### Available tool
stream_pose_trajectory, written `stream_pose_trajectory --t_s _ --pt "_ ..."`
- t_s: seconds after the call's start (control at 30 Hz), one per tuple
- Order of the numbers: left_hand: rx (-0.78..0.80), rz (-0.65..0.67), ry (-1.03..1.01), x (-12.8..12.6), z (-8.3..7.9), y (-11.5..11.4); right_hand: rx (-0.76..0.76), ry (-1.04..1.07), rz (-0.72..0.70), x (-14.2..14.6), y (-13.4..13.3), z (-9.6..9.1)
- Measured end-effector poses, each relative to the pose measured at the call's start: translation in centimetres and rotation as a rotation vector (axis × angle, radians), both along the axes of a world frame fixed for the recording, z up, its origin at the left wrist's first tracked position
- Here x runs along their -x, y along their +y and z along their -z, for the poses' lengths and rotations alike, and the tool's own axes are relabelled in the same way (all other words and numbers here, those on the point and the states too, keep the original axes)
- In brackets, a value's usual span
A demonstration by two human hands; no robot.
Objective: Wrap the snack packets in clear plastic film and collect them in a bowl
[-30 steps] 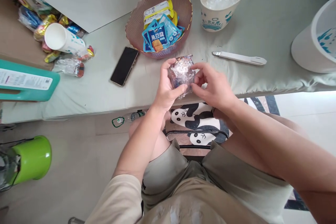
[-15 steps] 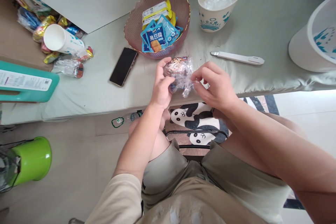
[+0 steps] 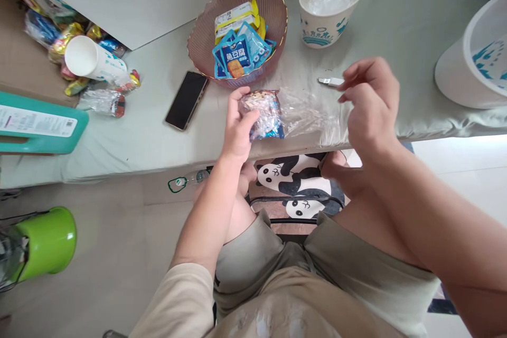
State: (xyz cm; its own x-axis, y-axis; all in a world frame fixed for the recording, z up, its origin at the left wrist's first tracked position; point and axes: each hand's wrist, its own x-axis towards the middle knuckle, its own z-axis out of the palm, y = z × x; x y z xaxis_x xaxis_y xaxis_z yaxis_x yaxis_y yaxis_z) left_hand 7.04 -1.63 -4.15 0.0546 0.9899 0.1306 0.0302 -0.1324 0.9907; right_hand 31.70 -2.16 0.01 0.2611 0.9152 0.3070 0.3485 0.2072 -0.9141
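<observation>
My left hand (image 3: pixel 240 129) is closed round a small snack packet (image 3: pixel 273 129) with blue printing, wrapped in a clear plastic bag (image 3: pixel 311 116). The bag stretches out to the right, towards my right hand (image 3: pixel 372 105). The fingers of that hand are curled in and closed, apparently on the bag's far end; the exact contact is hard to make out. Just beyond its fingertips the blade end of a white utility knife (image 3: pixel 330 82) shows, its handle hidden behind the hand. A ribbed pink bowl (image 3: pixel 198 45) with blue and yellow snack packets stands behind my left hand.
A black phone (image 3: pixel 186 100) lies left of the bowl. A paper bucket (image 3: pixel 322 31) with plastic inside stands at the back, another white bucket (image 3: pixel 451 74) at the right. At left are a tipped paper cup (image 3: pixel 81 58), wrapped sweets and a teal box (image 3: pixel 79 129). The table's front edge is close.
My right hand has moved right and away from the packet, over the knife's handle. The bunched plastic is now drawn out long to the right. My left hand has shifted slightly left.
</observation>
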Motion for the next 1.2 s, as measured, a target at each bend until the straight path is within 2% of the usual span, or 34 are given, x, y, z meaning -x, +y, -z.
stream_pose_trajectory --t_s 0.07,0.13,0.23,0.33,0.47,0.57,0.67,0.77,0.83,0.9,0.97,1.0,1.07,1.2 --pt "-0.069 0.047 0.195 -0.4 0.3 -0.4 -0.138 -0.149 -0.050 0.0 -0.5 -0.6" --pt "-0.186 0.031 0.426 -0.8 0.0 -1.0 -0.197 -0.337 -0.225 0.5 -1.1 -0.8" --pt "-0.383 -0.109 0.704 -1.3 -1.3 -1.8 -0.100 -0.520 -0.464 1.7 -1.5 -0.2" --pt "-0.445 -0.161 0.859 -1.6 -2.3 -2.2 0.034 -0.617 -0.531 2.5 -1.1 1.0" --pt "-0.413 -0.148 0.901 -1.6 -2.5 -2.3 0.113 -0.705 -0.512 2.9 -0.7 1.5" --pt "-0.399 -0.185 0.793 -1.3 -2.3 -1.8 0.161 -0.759 -0.510 3.1 -0.7 1.3" --pt "-0.304 -0.255 0.605 -0.7 -2.4 -1.1 0.185 -0.782 -0.500 3.0 -0.6 1.0" --pt "-0.126 -0.438 0.349 0.6 -3.2 -0.4 0.164 -0.768 -0.429 2.0 -0.2 0.6" --pt "0.052 -0.532 0.192 1.7 -3.8 0.0 0.143 -0.727 -0.360 1.1 0.1 0.2" --pt "0.269 -0.566 0.094 2.9 -4.3 0.3 0.147 -0.694 -0.278 0.2 0.4 -0.1" --pt "0.406 -0.546 0.120 3.9 -4.4 0.4 0.182 -0.688 -0.201 -0.5 0.6 -0.2" --pt "0.413 -0.532 0.174 4.3 -4.2 0.4 0.205 -0.696 -0.176 -0.7 0.6 -0.1" --pt "0.314 -0.511 0.325 4.9 -3.7 0.4 0.233 -0.719 -0.154 -1.0 0.6 -0.1" --pt "-0.116 -0.534 0.602 5.3 -2.3 0.6 0.140 -0.744 -0.069 -0.9 0.1 -0.5"
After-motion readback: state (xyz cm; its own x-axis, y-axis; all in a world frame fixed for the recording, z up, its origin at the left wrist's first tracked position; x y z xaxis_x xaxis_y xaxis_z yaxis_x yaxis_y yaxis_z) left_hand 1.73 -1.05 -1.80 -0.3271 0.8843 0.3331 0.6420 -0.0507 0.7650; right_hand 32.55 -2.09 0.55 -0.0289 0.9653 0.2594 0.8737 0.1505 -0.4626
